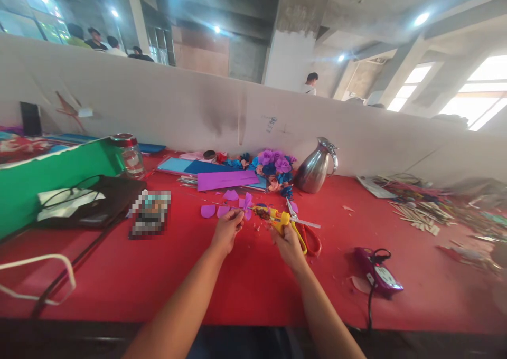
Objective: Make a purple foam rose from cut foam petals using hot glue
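Between the fingertips of my left hand [229, 229] is a small purple paper flower [247, 205], pinched at its base. My right hand [288, 243] is wrapped round a yellow hot glue gun [280, 219], whose nozzle points left toward the flower; a clear glue stick [309, 224] sticks out of its back. I cannot tell whether the nozzle touches the flower. Scissors [313, 242] with red and yellow handles lie just beside and partly behind my right hand. Loose purple paper petals [208, 211] lie flat on the red table, left of and behind the flower.
Finished paper flowers [273, 164] are bunched at the back beside a steel jug [317, 166]. Purple and blue paper sheets [226, 180] lie left of them. A power strip [379, 273] sits right, wooden sticks [420, 212] beyond it. A lidded jar [130, 156] and black bag [95, 200] stand left.
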The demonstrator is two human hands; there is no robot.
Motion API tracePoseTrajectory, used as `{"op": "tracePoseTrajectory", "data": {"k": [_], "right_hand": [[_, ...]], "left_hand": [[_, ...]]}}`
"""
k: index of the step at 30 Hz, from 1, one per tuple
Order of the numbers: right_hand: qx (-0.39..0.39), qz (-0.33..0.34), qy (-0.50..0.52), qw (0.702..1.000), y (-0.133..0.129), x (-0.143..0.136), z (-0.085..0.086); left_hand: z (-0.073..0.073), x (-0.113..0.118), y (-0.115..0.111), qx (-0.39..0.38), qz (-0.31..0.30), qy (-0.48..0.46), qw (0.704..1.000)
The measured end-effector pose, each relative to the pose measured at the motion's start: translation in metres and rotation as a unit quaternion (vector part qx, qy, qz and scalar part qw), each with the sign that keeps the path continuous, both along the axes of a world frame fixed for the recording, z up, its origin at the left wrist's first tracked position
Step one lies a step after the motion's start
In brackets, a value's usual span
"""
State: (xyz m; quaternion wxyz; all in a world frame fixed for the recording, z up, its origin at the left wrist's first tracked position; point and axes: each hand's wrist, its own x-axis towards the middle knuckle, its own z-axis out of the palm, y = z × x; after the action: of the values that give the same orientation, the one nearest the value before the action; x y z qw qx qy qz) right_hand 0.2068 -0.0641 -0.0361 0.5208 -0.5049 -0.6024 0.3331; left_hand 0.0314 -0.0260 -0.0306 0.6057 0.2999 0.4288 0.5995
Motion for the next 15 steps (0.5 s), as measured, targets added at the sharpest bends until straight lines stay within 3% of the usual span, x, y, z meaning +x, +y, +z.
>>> {"op": "tracePoseTrajectory", "data": {"k": [15], "right_hand": [[0.007,0.006,-0.016,1.0,0.0006,-0.002,-0.0044]], "left_hand": [[0.0004,0.0007,-0.0016,0.021,-0.01,0.02,1.0]]}}
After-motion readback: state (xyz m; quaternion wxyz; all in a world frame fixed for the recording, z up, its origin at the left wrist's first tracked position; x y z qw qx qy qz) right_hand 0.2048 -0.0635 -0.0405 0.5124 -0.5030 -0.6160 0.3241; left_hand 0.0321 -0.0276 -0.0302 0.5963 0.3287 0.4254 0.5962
